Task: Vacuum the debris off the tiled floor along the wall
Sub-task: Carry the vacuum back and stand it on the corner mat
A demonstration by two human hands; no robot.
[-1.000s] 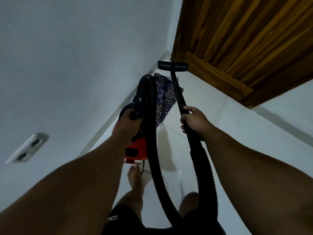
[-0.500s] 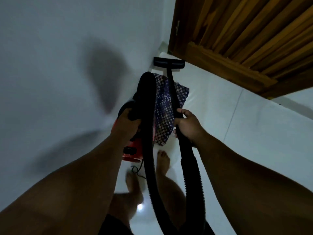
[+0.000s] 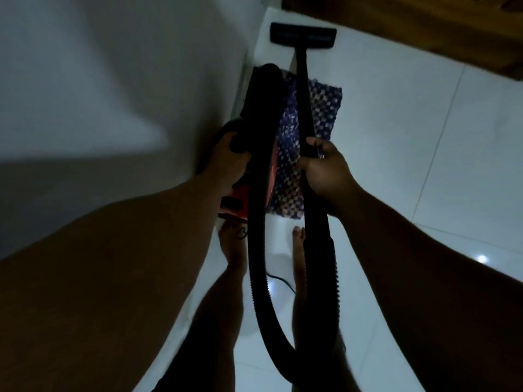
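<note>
My left hand grips the black handle of a red and black vacuum cleaner, which I carry off the floor beside the white wall. My right hand grips the black wand. The wand runs forward to the flat black floor nozzle, which sits on the white tiled floor close to the wall and the wooden door. A ribbed black hose loops down from the vacuum body and back up to the wand. No debris shows in the dim light.
A blue patterned mat lies on the tiles under the wand. A brown wooden door crosses the top right. My bare feet stand just behind the mat, and a thin black cord runs between them.
The view has tilted down and I have stepped forward to the mat's near edge. The nozzle has slid ahead, closer to the door. Both hands keep their grips.
</note>
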